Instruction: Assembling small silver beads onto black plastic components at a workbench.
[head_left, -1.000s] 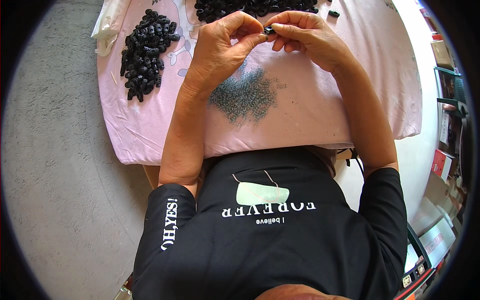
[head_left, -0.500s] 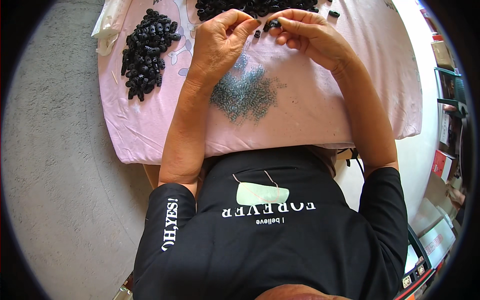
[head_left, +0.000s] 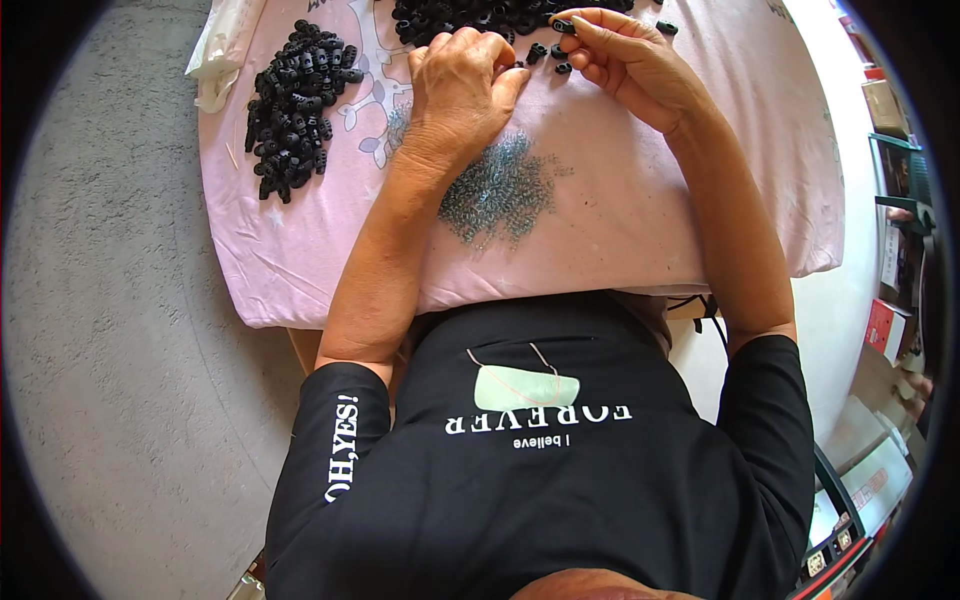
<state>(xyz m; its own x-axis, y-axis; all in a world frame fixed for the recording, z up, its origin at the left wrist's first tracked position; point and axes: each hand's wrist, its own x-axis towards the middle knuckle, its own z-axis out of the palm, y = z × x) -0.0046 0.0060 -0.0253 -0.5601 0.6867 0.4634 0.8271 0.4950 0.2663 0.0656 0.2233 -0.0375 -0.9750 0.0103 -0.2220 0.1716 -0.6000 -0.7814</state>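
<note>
My right hand [head_left: 635, 70] is closed, pinching a black plastic cord-lock part [head_left: 564, 26] between thumb and forefinger at the near edge of a big heap of black cord-lock parts [head_left: 480, 18]. Small black pieces [head_left: 537, 53] lie just below and beside its fingertips. My left hand [head_left: 460, 95] is turned back up, its fingers curled and mostly hidden. At its thumb tip shows a bit of a small black piece [head_left: 518, 65], seemingly in the pinch. Under and beside my left wrist spreads a pile of tiny metal springs [head_left: 500, 190].
A second heap of black parts [head_left: 295, 110] lies at the left on the pink patterned tablecloth [head_left: 620, 240]. Beyond it is a white plastic bag [head_left: 220, 50] at the table's edge. One loose black part [head_left: 667, 28] sits right of the big heap. Boxes [head_left: 885, 110] stand at the far right.
My left hand has turned over, palm down, and lowered onto the small black piece. My right hand has shifted slightly up and right; loose black pieces now show beneath its fingers.
</note>
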